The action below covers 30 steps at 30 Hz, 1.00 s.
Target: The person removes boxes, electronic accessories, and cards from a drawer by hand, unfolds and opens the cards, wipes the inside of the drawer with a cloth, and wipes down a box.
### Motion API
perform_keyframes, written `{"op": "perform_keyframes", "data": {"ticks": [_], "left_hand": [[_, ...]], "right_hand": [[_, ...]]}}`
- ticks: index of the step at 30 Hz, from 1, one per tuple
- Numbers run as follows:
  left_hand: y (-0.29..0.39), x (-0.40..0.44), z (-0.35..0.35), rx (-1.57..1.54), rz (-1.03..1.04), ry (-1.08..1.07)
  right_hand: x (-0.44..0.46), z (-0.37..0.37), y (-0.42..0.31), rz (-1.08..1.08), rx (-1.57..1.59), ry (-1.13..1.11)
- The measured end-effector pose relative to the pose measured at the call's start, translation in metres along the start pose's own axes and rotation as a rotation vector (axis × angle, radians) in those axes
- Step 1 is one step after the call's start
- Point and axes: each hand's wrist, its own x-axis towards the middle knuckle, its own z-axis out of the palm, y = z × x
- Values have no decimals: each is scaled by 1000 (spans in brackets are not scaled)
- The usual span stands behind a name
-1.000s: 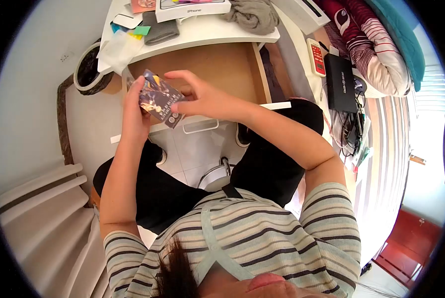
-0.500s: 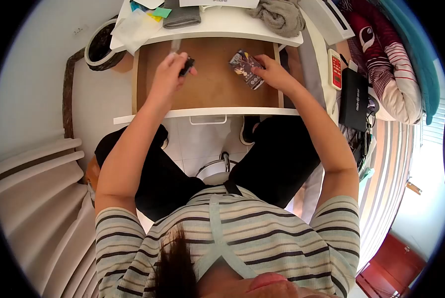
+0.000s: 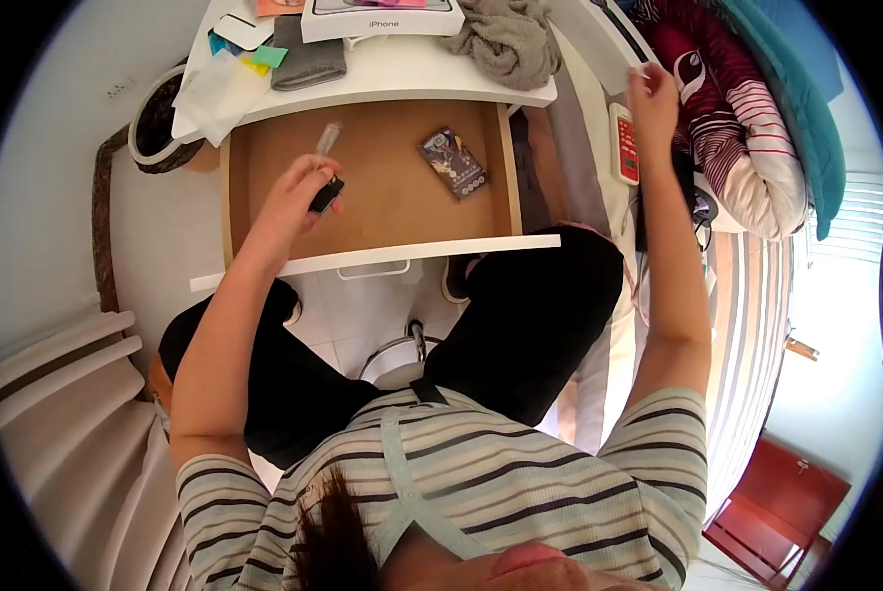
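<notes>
My left hand (image 3: 302,200) is closed over the open drawer (image 3: 382,212), around a small black-ended object (image 3: 326,195). A clear tube-like piece (image 3: 329,139) sticks up beyond the fingers; whether it belongs to the black part I cannot tell. In the drawer's right half lies a dark printed card pack (image 3: 453,163), touched by neither hand. My right hand (image 3: 655,106) is off to the right, fingers curled together beside a long white box (image 3: 599,44). Something small and whitish shows at its fingertips, too small to name. Just left of that wrist is a red and white calculator-like device (image 3: 625,146).
On the white desktop (image 3: 412,84) are an iPhone box (image 3: 382,22), a grey towel (image 3: 506,44), a folded grey cloth (image 3: 308,59) and plastic wrappers (image 3: 220,89). A bin (image 3: 156,123) stands left. Bedding (image 3: 757,128) is piled right.
My right hand has let go of the card pack, leaving it in the drawer, and moved right toward the white box. The left hand still holds the black-ended object. The view has shifted.
</notes>
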Motion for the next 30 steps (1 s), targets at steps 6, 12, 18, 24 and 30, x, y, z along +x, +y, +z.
{"op": "perform_keyframes", "data": {"ticks": [6, 12, 18, 24, 30], "left_hand": [[9, 6, 10, 92, -71, -69], [8, 17, 13, 106, -66, -83], [4, 26, 7, 193, -48, -149], [-30, 33, -4, 1251, 238, -287], [-38, 36, -4, 1329, 142, -506]], "right_hand": [[61, 2, 75, 926, 417, -180], [63, 21, 60, 857, 410, -228], [70, 42, 89, 639, 560, -193], [55, 26, 67, 680, 804, -27], [5, -27, -35, 399, 983, -59]]}}
